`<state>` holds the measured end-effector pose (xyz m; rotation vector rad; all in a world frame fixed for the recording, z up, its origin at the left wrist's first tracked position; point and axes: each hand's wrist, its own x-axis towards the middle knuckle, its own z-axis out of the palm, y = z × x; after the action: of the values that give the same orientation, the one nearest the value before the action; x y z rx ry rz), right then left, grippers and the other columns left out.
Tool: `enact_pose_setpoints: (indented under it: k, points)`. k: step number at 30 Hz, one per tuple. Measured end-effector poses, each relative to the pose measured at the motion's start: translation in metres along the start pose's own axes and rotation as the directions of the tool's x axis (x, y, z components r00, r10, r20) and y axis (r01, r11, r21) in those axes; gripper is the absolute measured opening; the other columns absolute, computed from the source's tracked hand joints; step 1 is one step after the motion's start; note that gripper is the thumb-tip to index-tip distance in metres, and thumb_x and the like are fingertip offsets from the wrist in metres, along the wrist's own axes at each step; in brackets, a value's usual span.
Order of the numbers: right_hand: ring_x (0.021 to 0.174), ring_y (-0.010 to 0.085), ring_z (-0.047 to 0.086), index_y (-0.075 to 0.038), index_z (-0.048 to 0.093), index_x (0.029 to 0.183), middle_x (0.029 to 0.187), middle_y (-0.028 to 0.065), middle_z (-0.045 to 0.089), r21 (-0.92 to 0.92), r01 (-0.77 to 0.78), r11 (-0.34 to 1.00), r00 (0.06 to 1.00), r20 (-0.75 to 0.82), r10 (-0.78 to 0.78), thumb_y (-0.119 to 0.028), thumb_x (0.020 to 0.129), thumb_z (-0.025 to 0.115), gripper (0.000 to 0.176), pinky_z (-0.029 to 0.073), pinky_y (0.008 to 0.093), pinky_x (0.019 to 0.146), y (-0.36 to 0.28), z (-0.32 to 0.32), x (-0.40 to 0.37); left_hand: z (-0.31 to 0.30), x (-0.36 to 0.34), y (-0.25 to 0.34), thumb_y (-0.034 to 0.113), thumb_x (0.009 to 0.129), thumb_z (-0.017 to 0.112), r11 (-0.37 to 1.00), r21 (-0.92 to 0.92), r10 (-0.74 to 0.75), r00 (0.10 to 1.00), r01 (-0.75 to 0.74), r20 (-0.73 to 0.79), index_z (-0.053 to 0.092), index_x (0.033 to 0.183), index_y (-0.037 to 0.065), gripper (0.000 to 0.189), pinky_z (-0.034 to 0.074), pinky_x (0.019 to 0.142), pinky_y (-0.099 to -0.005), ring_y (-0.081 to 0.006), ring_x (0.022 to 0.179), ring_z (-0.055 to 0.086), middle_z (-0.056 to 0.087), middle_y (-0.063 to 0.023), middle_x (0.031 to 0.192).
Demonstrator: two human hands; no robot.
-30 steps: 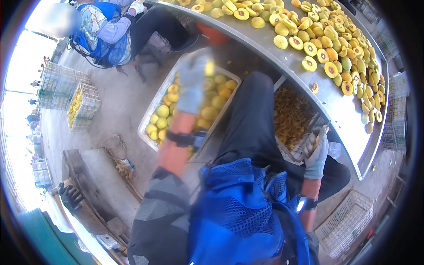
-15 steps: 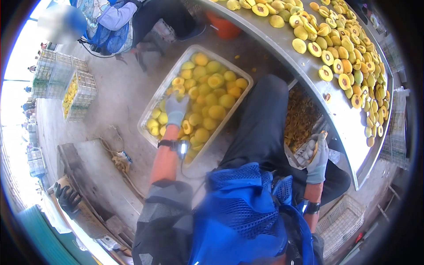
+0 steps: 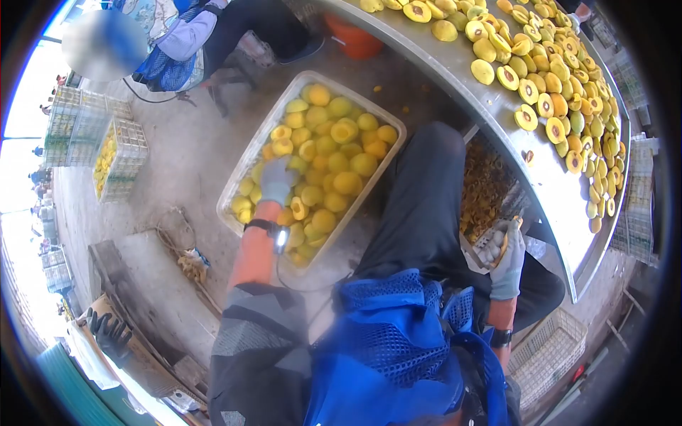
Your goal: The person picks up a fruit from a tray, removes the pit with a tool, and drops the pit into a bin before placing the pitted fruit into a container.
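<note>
Yellow peaches (image 3: 347, 182) fill a pale plastic crate (image 3: 245, 157) on the floor. My left hand (image 3: 277, 180), in a grey glove, is down among the peaches at the crate's left side. Its fingers curl downward, and what lies under them is hidden. Over by the table edge, my gloved right hand (image 3: 506, 259) is closed around a thin tool (image 3: 504, 247) with a wood-coloured edge; its working end is too small to make out. Halved peaches (image 3: 526, 117) with dark pit centres lie on the metal table (image 3: 455, 71), cut faces showing on many.
Brown pits or scraps (image 3: 483, 192) fill a container under the table. A white basket (image 3: 550, 351) stands at lower right. Another person (image 3: 181, 42) sits at upper left near an orange bucket (image 3: 353, 39). Stacked crates (image 3: 78, 131) stand at far left.
My left hand has shifted slightly left and down in the crate, its fingers now more curled. My right hand stays nearly in place, still gripping the tool.
</note>
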<state>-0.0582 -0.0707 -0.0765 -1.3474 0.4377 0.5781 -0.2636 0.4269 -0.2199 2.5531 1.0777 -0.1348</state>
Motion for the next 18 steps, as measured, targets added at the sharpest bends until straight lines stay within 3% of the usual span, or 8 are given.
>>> enact_pose_setpoints:
  k: [3, 6, 9, 11, 14, 16, 18]
  points:
    - [0.045, 0.0062, 0.040, -0.007, 0.055, 0.103, 0.064, -0.0027, 0.045, -0.004, -0.026, 1.000, 1.000, -0.002, 0.026, -0.040, 0.105, 0.054, 0.033, 0.034, 0.0227, 0.038, 0.003, 0.011, 0.001, -0.002, 0.011, -0.004, 0.033, 0.079, 0.076, 0.999, 0.054, 0.003, 1.000, -0.003, 0.004, 0.069, 0.125, 0.016, 0.049, 0.051, 0.094, -0.0438, -0.0352, 0.109, 0.064, 0.068, -0.0158, 0.116]
    - [0.044, 0.0050, 0.037, -0.008, 0.056, 0.101, 0.065, -0.0036, 0.043, -0.038, -0.001, 0.999, 1.000, -0.027, 0.000, -0.040, 0.106, 0.051, 0.033, 0.027, 0.0217, 0.037, 0.004, 0.026, -0.003, -0.003, 0.014, 0.008, 0.033, 0.081, 0.074, 0.983, 0.182, -0.029, 0.999, 0.025, 0.018, 0.070, 0.123, 0.018, 0.044, 0.051, 0.093, -0.0441, -0.0361, 0.109, 0.064, 0.068, -0.0155, 0.115]
    - [0.043, 0.0069, 0.043, -0.006, 0.057, 0.101, 0.065, -0.0011, 0.049, 0.006, 0.035, 0.999, 0.999, 0.021, -0.035, -0.039, 0.104, 0.056, 0.032, 0.035, 0.0237, 0.036, -0.004, 0.018, -0.005, 0.001, 0.023, 0.023, 0.031, 0.083, 0.072, 0.933, 0.355, -0.090, 0.993, 0.060, 0.070, 0.071, 0.117, 0.015, 0.038, 0.052, 0.092, -0.0447, -0.0366, 0.109, 0.063, 0.067, -0.0153, 0.116]
    - [0.042, 0.0075, 0.045, -0.006, 0.057, 0.100, 0.065, -0.0007, 0.050, 0.037, 0.035, 0.999, 0.999, -0.011, -0.034, -0.036, 0.104, 0.057, 0.031, 0.035, 0.0245, 0.036, -0.015, 0.012, -0.011, 0.008, 0.031, 0.027, 0.025, 0.087, 0.066, 0.917, 0.396, 0.089, 0.991, -0.042, -0.101, 0.070, 0.103, 0.013, 0.021, 0.054, 0.084, -0.0473, -0.0362, 0.101, 0.066, 0.069, -0.0161, 0.104]
    - [0.043, 0.0084, 0.045, -0.006, 0.057, 0.100, 0.065, -0.0008, 0.050, 0.095, 0.081, 0.992, 0.996, -0.029, -0.079, -0.035, 0.104, 0.056, 0.029, 0.036, 0.0255, 0.036, -0.023, -0.002, -0.016, -0.039, 0.034, 0.114, 0.026, 0.086, 0.068, 0.935, 0.186, 0.344, 0.897, -0.302, -0.278, 0.071, 0.101, 0.010, 0.021, 0.054, 0.083, -0.0460, -0.0369, 0.097, 0.067, 0.070, -0.0162, 0.099]
    - [0.043, 0.0083, 0.045, -0.006, 0.057, 0.099, 0.065, -0.0007, 0.050, 0.078, 0.116, 0.990, 0.993, -0.041, -0.114, -0.036, 0.105, 0.055, 0.030, 0.036, 0.0256, 0.036, -0.021, -0.009, -0.014, -0.067, 0.036, 0.193, 0.025, 0.085, 0.070, 0.805, -0.086, 0.525, 0.772, -0.587, -0.357, 0.073, 0.102, 0.009, 0.024, 0.053, 0.081, -0.0450, -0.0364, 0.095, 0.066, 0.071, -0.0163, 0.098]
    - [0.043, 0.0080, 0.044, -0.006, 0.058, 0.100, 0.065, -0.0005, 0.050, 0.108, 0.113, 0.988, 0.993, -0.052, -0.108, -0.036, 0.105, 0.054, 0.031, 0.036, 0.0248, 0.038, -0.021, -0.009, -0.016, -0.097, 0.024, 0.287, 0.022, 0.086, 0.072, 0.623, -0.234, 0.641, 0.659, -0.746, -0.394, 0.073, 0.108, 0.005, 0.028, 0.055, 0.080, -0.0411, -0.0365, 0.092, 0.069, 0.071, -0.0160, 0.099]
